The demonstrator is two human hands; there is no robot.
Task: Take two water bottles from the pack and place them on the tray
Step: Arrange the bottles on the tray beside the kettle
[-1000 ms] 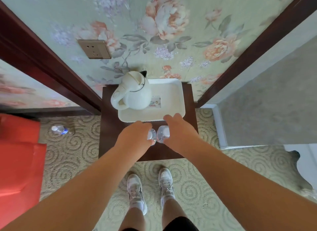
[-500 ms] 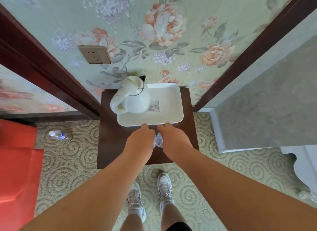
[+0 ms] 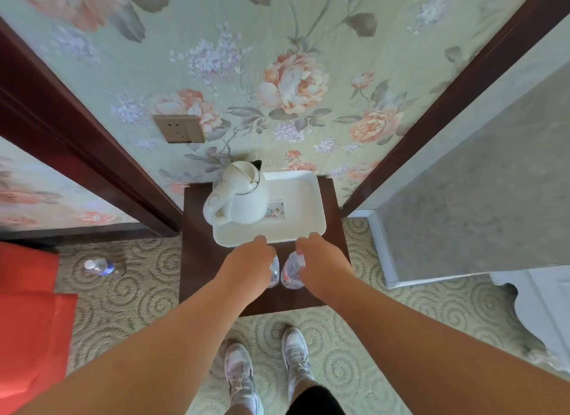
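Two clear water bottles are upright over the dark wooden table (image 3: 200, 260), just short of the white tray (image 3: 308, 198). My left hand (image 3: 246, 266) is wrapped around the left bottle (image 3: 274, 274), which it mostly hides. The right bottle (image 3: 290, 272) is gripped by my right hand (image 3: 324, 263), and its top and side show between the two hands. My fingertips reach the tray's near rim. Whether the bottles rest on the table or hang above it is hidden. No pack is in view.
A white electric kettle (image 3: 237, 198) fills the tray's left half, with a small card (image 3: 276, 209) beside it. Another water bottle (image 3: 100, 267) lies on the carpet at the left. A red seat (image 3: 27, 306) is far left, and a white cabinet (image 3: 539, 306) at the right.
Both hands have drawn slightly apart, so the two bottles show more between them. The view has tilted down and the table sits lower in the frame.
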